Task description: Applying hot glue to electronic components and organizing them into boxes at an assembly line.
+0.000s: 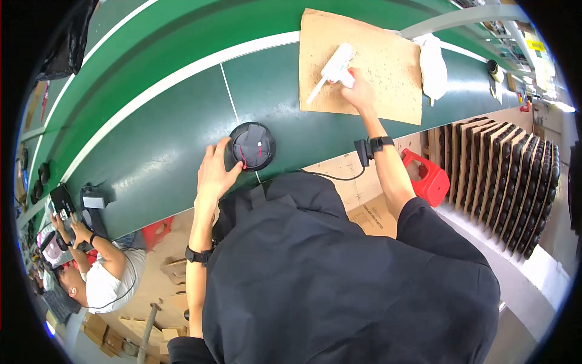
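Note:
My left hand (214,175) rests at the left edge of a round black housing (264,159), with its thumb and fingers around the rim. Inside the housing are a dark block and thin red wires, and the piece lies flat on the green bench. Farther off to the right, my right hand (360,92) is closed around the handle of a white glue gun (337,63). A thin white stick extends from the gun toward the lower left. The gun is over a brown cardboard sheet (388,79); I cannot tell whether it touches the sheet.
A white bag (431,67) lies beside the cardboard. Below the bench at right are a red plastic stool (431,184) and stacked dividers with round black parts (509,182). At left, a co-worker (112,276) handles parts near a small box (94,201).

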`<state>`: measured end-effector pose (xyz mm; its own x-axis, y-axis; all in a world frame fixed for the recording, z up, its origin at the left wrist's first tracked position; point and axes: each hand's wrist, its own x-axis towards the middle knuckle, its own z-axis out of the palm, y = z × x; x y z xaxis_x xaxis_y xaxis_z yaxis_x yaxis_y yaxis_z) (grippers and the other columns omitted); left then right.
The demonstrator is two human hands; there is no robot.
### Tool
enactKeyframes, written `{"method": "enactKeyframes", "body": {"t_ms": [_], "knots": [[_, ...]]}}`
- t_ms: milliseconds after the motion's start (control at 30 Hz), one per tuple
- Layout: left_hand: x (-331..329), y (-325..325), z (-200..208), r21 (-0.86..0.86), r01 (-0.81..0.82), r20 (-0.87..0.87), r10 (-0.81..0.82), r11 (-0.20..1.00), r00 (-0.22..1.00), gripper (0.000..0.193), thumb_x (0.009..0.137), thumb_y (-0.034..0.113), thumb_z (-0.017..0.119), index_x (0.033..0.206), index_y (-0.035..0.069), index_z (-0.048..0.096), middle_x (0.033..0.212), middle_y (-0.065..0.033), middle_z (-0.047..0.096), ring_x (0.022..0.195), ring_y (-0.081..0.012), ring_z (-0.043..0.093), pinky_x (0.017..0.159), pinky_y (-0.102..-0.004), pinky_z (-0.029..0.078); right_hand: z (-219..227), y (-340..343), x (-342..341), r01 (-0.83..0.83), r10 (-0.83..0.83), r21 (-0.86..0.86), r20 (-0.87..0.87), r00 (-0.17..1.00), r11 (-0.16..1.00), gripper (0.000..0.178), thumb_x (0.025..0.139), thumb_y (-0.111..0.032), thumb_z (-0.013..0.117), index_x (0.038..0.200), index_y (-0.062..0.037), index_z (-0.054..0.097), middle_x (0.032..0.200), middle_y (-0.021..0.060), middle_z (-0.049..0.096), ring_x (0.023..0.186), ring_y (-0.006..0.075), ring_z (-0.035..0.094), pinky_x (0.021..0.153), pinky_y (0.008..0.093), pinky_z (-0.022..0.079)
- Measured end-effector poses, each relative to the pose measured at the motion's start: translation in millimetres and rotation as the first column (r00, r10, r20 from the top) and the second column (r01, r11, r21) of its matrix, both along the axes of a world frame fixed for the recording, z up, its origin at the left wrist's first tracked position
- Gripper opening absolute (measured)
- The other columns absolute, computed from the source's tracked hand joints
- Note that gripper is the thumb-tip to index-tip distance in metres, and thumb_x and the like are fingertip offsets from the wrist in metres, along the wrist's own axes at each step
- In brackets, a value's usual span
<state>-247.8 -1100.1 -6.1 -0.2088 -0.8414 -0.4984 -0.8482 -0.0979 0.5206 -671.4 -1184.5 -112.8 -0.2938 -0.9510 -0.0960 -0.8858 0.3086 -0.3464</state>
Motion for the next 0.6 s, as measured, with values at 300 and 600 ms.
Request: {"method": "enactKeyframes", "body": {"t_ms": [300, 600], "knots": [[3.6, 0.3, -18.9, -0.283, 0.251, -0.166, -0.305, 0.926, 0.938, 0.012, 0.082, 0.013, 0.069, 0.090, 0.004, 0.070, 0.086, -0.0100, 0.064, 0.088, -0.0283, 0.066, 0.075, -0.0398, 0.054, 85.4, 72.4, 68.9, -0.147, -0.130, 0.196, 0.920, 0.369, 0.970, 0.037, 0.095, -0.014, 0.059, 0.131, -0.0047, 0.052, 0.101, 0.0081, 0.069, 0.084, 0.0162, 0.066, 0.060, 0.0263, 0.052], [44.8, -53.6, -38.6, 0.208, 0.218, -0.038, -0.215, 0.953, 0.976, 0.029, 0.090, 0.028, 0.068, 0.091, 0.000, 0.072, 0.075, -0.0165, 0.069, 0.068, -0.0281, 0.068, 0.064, -0.0389, 0.051, 132.7, 72.1, 133.7, -0.637, 0.269, 0.166, 0.806, 0.528, 0.753, 0.028, 0.082, -0.013, 0.068, 0.107, -0.0004, 0.061, 0.091, 0.0123, 0.067, 0.085, 0.0196, 0.064, 0.075, 0.0321, 0.051]]}}
